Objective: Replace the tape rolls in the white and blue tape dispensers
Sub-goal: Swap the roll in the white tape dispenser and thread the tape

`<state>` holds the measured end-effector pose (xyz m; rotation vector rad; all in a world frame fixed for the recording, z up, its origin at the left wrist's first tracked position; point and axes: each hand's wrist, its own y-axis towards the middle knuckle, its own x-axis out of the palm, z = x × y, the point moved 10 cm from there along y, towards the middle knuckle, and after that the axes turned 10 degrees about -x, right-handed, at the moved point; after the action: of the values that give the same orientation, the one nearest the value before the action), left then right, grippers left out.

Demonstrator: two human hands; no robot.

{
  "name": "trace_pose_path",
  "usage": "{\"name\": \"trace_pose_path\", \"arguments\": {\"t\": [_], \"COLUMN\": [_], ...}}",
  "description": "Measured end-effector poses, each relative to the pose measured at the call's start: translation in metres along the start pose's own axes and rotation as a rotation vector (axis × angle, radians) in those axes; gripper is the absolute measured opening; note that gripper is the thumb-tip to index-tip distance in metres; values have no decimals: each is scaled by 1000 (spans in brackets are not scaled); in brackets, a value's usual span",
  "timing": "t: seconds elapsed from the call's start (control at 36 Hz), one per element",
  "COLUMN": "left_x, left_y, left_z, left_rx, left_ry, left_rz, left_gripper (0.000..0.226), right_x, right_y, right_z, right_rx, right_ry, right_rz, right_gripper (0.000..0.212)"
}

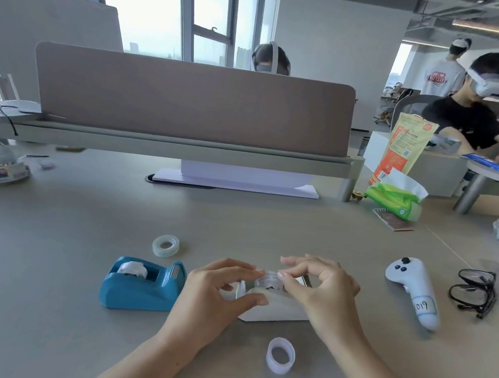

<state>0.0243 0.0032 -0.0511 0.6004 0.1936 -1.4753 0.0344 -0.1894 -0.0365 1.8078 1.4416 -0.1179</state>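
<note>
Nearest the person, between the two wrists, a thin white empty ring [280, 356] stood on its edge on the grey desk [56, 247]. Just beyond it, under both hands, sat the white dispenser [274, 308], a low pale wedge whose ends were largely hidden by the palms. A clear tape roll [266, 280] showed at the top of it, between the fingertips; how far it sat in its slot could not be told. The left hand [212, 294] gripped the dispenser, its thumb laid along the near side and its fingers curved over the top towards the roll. The right hand [323, 291] came in from the other side with its wrist raised, pinching the roll's rim with thumb and forefinger while the other fingers arched loosely above. Just left of the left hand stood the blue dispenser [140, 287], with a whitish roll in its well and its cutter end close to that hand. Past it, farther from the hands, a spare roll [165, 245] of clear tape lay flat. Well to the right of the right hand lay a white controller [414, 290], and beyond that a pair of dark glasses [474, 291].
</note>
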Motion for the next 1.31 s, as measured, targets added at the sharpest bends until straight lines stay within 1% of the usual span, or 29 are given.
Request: {"name": "trace_pose_path", "arguments": {"t": [0.08, 0.31, 0.39, 0.44, 0.58, 0.75, 0.92, 1.19, 1.31], "left_x": [0, 2, 7, 11, 12, 8, 8, 10, 10], "left_y": [0, 1, 2, 2, 0, 0, 0, 1, 0], "left_z": [1, 2, 1, 3, 6, 4, 4, 8, 6], "left_rx": [10, 30, 31, 41, 66, 51, 39, 39, 38], "left_ry": [2, -8, 1, 3, 17, -8, -15, -15, -20], "left_rz": [-3, -18, -23, -38, -33, -11, -2, -21, -20], "left_gripper": [32, 40, 36, 37, 40, 37, 34, 33, 31], "right_x": [-1, -4, -10, -16, -24, -32, -41, -44, -51], "right_y": [-2, -4, -2, 0, -4, -10, -11, -10, -8], "right_z": [-6, -12, -14, -14, 0, 19, 31, 23, 13], "right_rx": [-67, -88, -64, -47, 47, 167, 214, 138, 40], "right_ry": [-93, -152, -132, -112, -18, 63, 69, 11, -70], "right_rz": [46, 85, 78, 89, 90, 110, 108, 105, 144], "right_gripper": [18, 18, 19, 19, 12, 17, 18, 21, 18]}}
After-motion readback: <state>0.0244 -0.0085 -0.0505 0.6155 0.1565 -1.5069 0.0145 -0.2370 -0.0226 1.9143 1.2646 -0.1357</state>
